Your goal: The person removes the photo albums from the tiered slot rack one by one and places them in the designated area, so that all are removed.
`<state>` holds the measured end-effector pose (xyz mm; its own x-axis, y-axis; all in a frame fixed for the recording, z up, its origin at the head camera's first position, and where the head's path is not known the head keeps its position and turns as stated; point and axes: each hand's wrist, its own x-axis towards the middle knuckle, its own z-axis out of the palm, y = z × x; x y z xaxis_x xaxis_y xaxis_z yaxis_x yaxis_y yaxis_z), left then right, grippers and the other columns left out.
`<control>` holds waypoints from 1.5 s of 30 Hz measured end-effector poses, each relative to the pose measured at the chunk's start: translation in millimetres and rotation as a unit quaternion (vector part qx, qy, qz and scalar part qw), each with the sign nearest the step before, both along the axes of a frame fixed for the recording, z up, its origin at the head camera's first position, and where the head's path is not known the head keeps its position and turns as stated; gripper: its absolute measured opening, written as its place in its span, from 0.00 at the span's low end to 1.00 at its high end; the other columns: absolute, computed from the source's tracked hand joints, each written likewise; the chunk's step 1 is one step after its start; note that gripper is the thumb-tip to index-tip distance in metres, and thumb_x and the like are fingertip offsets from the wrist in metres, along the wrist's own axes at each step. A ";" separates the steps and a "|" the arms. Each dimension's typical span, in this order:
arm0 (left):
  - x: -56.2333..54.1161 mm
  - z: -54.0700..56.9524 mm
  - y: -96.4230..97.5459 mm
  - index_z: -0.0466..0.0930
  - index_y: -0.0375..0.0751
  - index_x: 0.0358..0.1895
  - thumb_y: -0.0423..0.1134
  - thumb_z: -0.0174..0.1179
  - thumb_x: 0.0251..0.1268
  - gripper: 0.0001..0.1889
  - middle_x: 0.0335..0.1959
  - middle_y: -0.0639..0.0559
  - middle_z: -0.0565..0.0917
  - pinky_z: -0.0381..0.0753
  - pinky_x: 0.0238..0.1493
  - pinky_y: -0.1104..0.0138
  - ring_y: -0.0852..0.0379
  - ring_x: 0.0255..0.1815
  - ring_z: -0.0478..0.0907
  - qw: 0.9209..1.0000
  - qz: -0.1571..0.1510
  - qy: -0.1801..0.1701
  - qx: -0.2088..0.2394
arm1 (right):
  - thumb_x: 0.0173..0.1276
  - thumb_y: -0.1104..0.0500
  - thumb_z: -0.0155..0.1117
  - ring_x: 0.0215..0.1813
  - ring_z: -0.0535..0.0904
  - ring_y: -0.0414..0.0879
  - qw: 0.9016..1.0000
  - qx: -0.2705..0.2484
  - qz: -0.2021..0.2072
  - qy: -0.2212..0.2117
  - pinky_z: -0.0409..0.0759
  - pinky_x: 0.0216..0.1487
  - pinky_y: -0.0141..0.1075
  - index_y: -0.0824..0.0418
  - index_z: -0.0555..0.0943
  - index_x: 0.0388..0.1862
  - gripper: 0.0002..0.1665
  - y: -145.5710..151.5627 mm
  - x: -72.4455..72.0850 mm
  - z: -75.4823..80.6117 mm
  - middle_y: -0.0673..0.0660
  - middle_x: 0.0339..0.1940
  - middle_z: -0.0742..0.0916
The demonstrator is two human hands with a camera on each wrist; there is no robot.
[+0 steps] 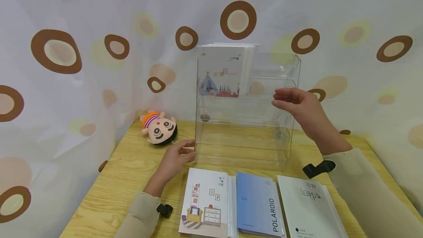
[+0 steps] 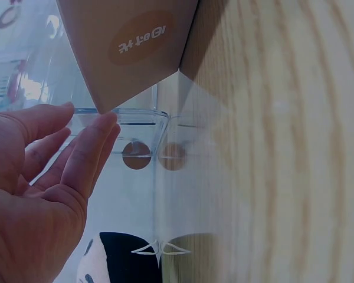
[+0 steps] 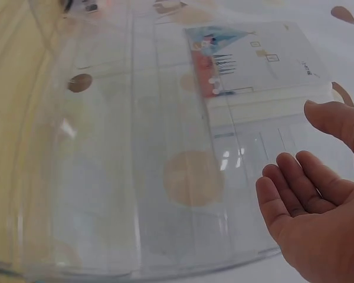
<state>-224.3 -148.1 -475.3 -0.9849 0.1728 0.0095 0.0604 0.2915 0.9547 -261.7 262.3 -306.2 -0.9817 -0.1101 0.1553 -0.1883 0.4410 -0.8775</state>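
Observation:
A clear plastic display rack (image 1: 244, 123) with stepped shelves stands at the middle of the table. One white photo album (image 1: 219, 67) with a blue tent picture leans upright at the left of its top shelf. My left hand (image 1: 175, 159) is at the rack's lower left side, fingertips right at the edge and loosely bent, gripping nothing. In front of the rack's right side my right hand (image 1: 299, 105) hovers with nothing in it. In the right wrist view its fingers (image 3: 301, 183) are relaxed and spread from the thumb, below the album's level.
Along the front lie a white album with a furniture drawing (image 1: 206, 201), a blue POLAROID album (image 1: 259, 205) and a pale album with large characters (image 1: 307, 208). A plush doll (image 1: 160, 129) lies left of the rack. Patterned cloth (image 1: 99, 6) hangs behind.

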 end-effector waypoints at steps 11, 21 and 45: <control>0.8 -1.6 -0.2 0.78 0.35 0.79 0.30 0.67 0.81 0.27 0.75 0.38 0.83 0.96 0.59 0.60 0.43 0.65 0.87 1.000 -0.005 0.006 0.002 | 0.82 0.45 0.73 0.69 0.80 0.34 0.999 -0.026 -0.014 0.018 0.78 0.81 0.39 0.58 0.76 0.83 0.38 -34.1 -36.9 36.3 0.44 0.67 0.87; 1.1 -0.5 -0.3 0.78 0.36 0.80 0.29 0.67 0.81 0.27 0.76 0.39 0.83 0.96 0.60 0.60 0.45 0.64 0.87 1.000 -0.005 0.002 0.010 | 0.82 0.48 0.73 0.78 0.77 0.46 0.996 -0.085 -0.026 0.025 0.73 0.89 0.48 0.53 0.75 0.85 0.38 -63.1 -64.7 60.1 0.55 0.80 0.82; -0.9 1.2 -3.9 0.76 0.34 0.80 0.30 0.66 0.83 0.27 0.77 0.35 0.82 0.96 0.60 0.58 0.41 0.65 0.87 1.000 -0.022 0.010 0.010 | 0.75 0.52 0.81 0.64 0.83 0.49 0.973 -0.230 0.026 -0.011 0.73 0.83 0.48 0.54 0.88 0.64 0.22 -101.2 -91.9 83.0 0.49 0.56 0.92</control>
<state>-225.2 -152.0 -474.2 -0.9760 0.2153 0.0335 0.0923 0.2687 0.9588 -353.6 161.1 -223.1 -0.9802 -0.0833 0.1795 -0.1794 -0.0087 -0.9837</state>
